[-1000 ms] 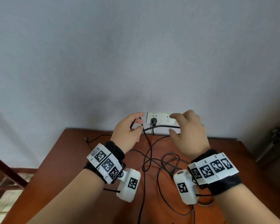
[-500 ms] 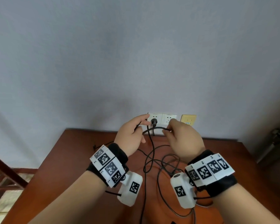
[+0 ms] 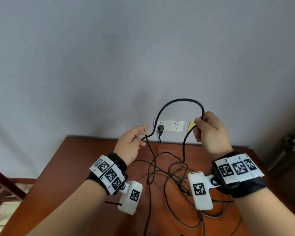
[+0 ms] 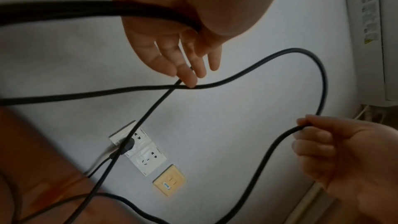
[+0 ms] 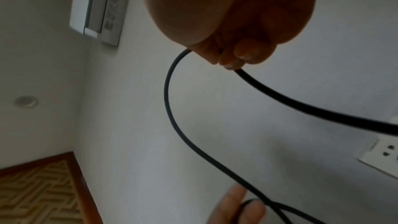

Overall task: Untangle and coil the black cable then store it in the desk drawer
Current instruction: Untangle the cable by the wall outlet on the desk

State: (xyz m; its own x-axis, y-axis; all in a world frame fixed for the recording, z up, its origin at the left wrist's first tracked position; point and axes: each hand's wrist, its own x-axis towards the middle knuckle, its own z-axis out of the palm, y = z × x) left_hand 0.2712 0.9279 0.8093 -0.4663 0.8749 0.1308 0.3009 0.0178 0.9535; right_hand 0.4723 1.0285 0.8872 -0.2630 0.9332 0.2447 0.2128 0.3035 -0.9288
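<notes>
The black cable (image 3: 182, 99) arches in a tall loop in front of the wall, between my two hands. My right hand (image 3: 209, 132) grips one side of the loop in curled fingers, above the desk's back edge. My left hand (image 3: 134, 138) holds the other side between thumb and nearly straight fingers, where two strands cross (image 4: 189, 86). In the right wrist view the cable (image 5: 168, 91) leaves my fist (image 5: 232, 23) on both sides. The rest lies as a tangle (image 3: 174, 171) on the brown desk (image 3: 92, 159). No drawer is in view.
A black plug (image 3: 160, 128) sits in the left of two white wall sockets (image 3: 175, 126), beside a yellow plate (image 3: 192, 125). A white wall unit (image 4: 387, 40) hangs high up. Wooden furniture (image 3: 0, 184) stands left of the desk.
My hands have moved apart. The right hand rose and swung right with the cable, and the short span between the hands grew into a tall loop. The left hand still holds its strand.
</notes>
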